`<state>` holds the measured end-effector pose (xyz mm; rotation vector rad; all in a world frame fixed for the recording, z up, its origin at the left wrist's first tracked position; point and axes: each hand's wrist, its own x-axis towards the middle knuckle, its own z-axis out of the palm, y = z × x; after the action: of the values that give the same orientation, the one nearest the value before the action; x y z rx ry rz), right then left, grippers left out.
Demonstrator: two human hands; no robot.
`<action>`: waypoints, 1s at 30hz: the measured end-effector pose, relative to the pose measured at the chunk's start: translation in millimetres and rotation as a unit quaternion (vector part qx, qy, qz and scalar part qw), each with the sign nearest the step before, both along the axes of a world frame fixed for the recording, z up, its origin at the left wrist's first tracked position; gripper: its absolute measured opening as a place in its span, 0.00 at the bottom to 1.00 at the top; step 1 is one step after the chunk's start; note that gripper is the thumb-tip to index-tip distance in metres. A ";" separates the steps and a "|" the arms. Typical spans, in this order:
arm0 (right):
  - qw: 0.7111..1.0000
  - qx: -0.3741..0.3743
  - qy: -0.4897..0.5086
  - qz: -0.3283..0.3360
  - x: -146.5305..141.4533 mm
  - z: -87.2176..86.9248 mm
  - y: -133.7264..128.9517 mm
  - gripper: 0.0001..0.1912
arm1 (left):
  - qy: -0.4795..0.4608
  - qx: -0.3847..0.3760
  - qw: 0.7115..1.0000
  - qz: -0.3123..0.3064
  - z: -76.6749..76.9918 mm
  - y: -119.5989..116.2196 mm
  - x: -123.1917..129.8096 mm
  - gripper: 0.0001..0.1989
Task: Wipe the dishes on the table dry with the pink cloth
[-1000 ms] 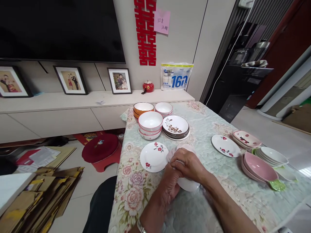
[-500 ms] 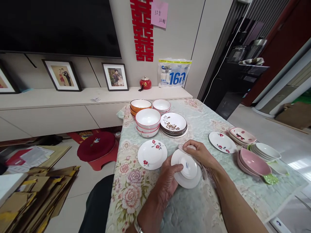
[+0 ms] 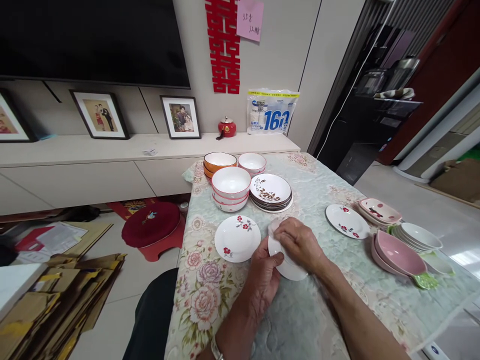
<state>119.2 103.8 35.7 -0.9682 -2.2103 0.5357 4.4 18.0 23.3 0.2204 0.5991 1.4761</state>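
Note:
My left hand grips the left edge of a white plate, with the thumb on top. Its plain underside seems to face up, mostly hidden by my right hand. My right hand is closed over a thin whitish cloth and presses it on the plate. To the left, close to my left hand, lies a white plate with red flowers. Beyond my hands is a stack of brown-patterned plates. Red-rimmed white bowls are stacked beside it.
Orange bowls and another white bowl stand behind. On the right are a flowered plate, pink dishes, a spotted dish and white bowls. A red stool and flattened cardboard are left of the table.
My right hand has moved over the plate with the cloth, covering the raised ring and blue mark visible before. My left hand keeps its grip. The view has shifted slightly.

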 end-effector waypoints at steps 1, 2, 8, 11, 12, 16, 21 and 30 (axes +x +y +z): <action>0.999 0.009 -0.011 0.048 -4.0 3.4 -5.1 0.10 | 0.002 -0.003 1.000 0.005 0.7 0.3 0.3 0.28; 0.995 0.019 -0.026 0.093 -7.5 6.4 -9.5 0.10 | 0.006 -0.004 1.000 0.012 1.4 0.6 0.6 0.28; 0.993 0.024 -0.059 0.100 -9.4 6.4 -6.0 0.08 | 0.021 0.001 1.000 0.007 2.8 1.3 1.5 0.25; 0.999 -0.015 -0.035 0.021 0.6 1.9 5.4 0.08 | 0.016 0.002 1.000 -0.014 1.3 0.1 0.3 0.25; 0.999 -0.036 -0.022 -0.002 4.3 1.1 8.2 0.08 | 0.015 0.003 1.000 -0.016 0.8 -0.3 -0.4 0.27; 0.979 -0.188 0.047 -0.056 16.9 0.6 14.6 0.11 | 0.021 0.005 1.000 -0.018 -0.1 -0.6 -3.2 0.31; 0.936 -0.297 0.158 -0.103 23.1 -5.0 21.3 0.17 | 0.003 0.034 0.999 0.012 -0.6 1.2 -2.0 0.32; 0.977 -0.142 0.063 -0.147 14.6 -11.6 20.7 0.14 | -0.003 0.019 1.000 0.000 -7.0 -2.1 5.5 0.32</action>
<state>133.9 124.6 24.2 -1.3436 -1.8664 0.7622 9.9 15.9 16.3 0.2452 0.5662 1.4892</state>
